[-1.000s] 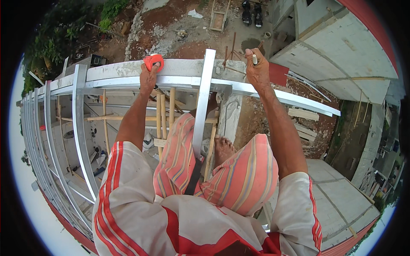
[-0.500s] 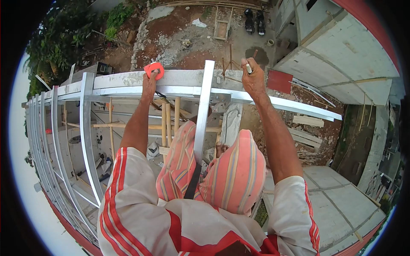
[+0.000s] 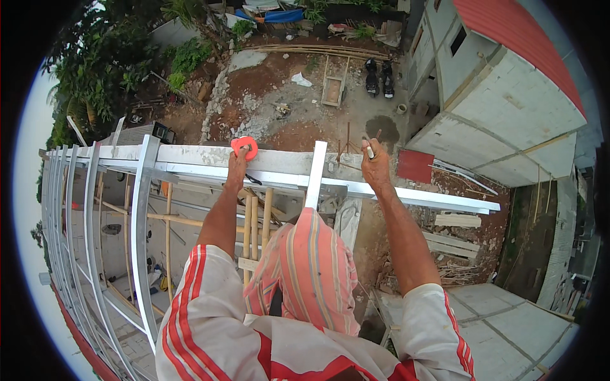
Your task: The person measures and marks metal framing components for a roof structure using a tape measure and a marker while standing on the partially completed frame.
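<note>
My left hand [image 3: 237, 166] is closed around a red-orange tape measure [image 3: 244, 148], over the long silver metal beam [image 3: 267, 179] and the concrete wall top [image 3: 197, 154] behind it. A dark strap [image 3: 253, 180] hangs beside that wrist. Off to the right, my right hand [image 3: 377, 166] grips a slim, pale-ended marker [image 3: 370, 152] above the same beam. Between my hands, a shorter silver metal channel [image 3: 316, 171] crosses the long beam. My knee in striped cloth [image 3: 314, 260] covers its near end.
Curved silver rafters [image 3: 138, 241] run along the left. Bamboo poles [image 3: 255, 228] stand below me. Far down lie a muddy yard, a wooden frame [image 3: 334, 82] and two parked motorbikes [image 3: 380, 77]. A grey block building [image 3: 502, 95] with a red roof rises at the right.
The view has tilted up, showing more yard, and both hands appear lower in the picture. My knees have shifted, and one now covers the near part of the crossing channel. Both grips stay.
</note>
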A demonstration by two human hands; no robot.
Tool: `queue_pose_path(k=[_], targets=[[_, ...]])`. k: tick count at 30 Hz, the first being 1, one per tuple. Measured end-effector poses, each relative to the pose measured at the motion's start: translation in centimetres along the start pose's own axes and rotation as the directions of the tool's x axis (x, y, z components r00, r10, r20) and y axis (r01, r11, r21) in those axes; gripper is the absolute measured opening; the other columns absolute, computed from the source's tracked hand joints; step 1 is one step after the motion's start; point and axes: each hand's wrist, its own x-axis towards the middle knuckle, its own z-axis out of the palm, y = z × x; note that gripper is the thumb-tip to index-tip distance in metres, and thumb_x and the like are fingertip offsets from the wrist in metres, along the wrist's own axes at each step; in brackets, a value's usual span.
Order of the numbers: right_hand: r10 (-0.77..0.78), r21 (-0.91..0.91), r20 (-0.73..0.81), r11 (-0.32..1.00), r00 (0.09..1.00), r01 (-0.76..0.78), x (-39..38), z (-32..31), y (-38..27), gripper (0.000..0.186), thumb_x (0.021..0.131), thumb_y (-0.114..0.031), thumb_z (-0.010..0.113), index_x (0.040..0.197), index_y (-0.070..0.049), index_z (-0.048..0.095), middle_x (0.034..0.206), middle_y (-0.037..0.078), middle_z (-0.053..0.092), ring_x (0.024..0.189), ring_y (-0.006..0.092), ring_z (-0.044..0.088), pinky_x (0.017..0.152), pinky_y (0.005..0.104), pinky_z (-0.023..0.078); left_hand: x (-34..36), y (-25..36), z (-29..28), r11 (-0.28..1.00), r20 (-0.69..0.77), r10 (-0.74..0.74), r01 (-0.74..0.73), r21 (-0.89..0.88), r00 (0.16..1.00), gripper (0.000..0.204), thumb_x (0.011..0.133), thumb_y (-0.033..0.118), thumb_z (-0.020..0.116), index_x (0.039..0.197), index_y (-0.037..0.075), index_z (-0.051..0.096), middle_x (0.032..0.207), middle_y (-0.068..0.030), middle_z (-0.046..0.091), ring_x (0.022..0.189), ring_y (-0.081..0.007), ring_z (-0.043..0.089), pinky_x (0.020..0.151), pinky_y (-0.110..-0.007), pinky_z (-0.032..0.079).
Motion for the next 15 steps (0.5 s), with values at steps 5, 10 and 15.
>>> queue_pose_path(k=[5, 10, 15], targets=[[0.019, -0.032, 0.016, 0.999, 1.000, -0.018, -0.3, 0.3, -0.6, 0.024, 0.095, -0.026, 0.053, 0.086, -0.005, 0.046, 0.073, 0.025, 0.055, 0.076, 0.0502, 0.051, 0.058, 0.0453, 0.042, -1.8, -0.2, -0.2, 1.000, -0.042, 0.017, -0.018, -0.012, 0.999, 0.042, 0.087, 0.040, 0.058, 0.102, 0.001, 0.056, 0.089, -0.0054, 0.056, 0.083, -0.0158, 0.049, 0.079, -0.029, 0.040], [0.014, 0.016, 0.012, 1.000, 1.000, -0.014, -0.8, 0.3, -0.8, 0.025, 0.095, -0.025, 0.054, 0.085, -0.004, 0.046, 0.070, 0.024, 0.052, 0.067, 0.0477, 0.044, 0.056, 0.0421, 0.041, -4.4, 0.1, 1.7, 0.993, -0.079, 0.017, -0.026, -0.119, 0.997, 0.037, 0.089, 0.037, 0.057, 0.102, 0.003, 0.057, 0.089, -0.0026, 0.056, 0.078, -0.0118, 0.047, 0.074, -0.029, 0.039], [-0.004, 0.011, -0.014, 1.000, 1.000, 0.005, -0.7, 0.6, -0.7, 0.026, 0.095, -0.025, 0.054, 0.084, -0.004, 0.046, 0.068, 0.024, 0.050, 0.063, 0.0445, 0.037, 0.055, 0.0406, 0.040, -6.8, 0.4, 3.6, 0.964, -0.038, -0.083, 0.071, -0.255, 0.996, 0.040, 0.088, 0.040, 0.058, 0.108, 0.006, 0.054, 0.100, -0.0074, 0.061, 0.089, -0.0142, 0.060, 0.077, -0.034, 0.049]])
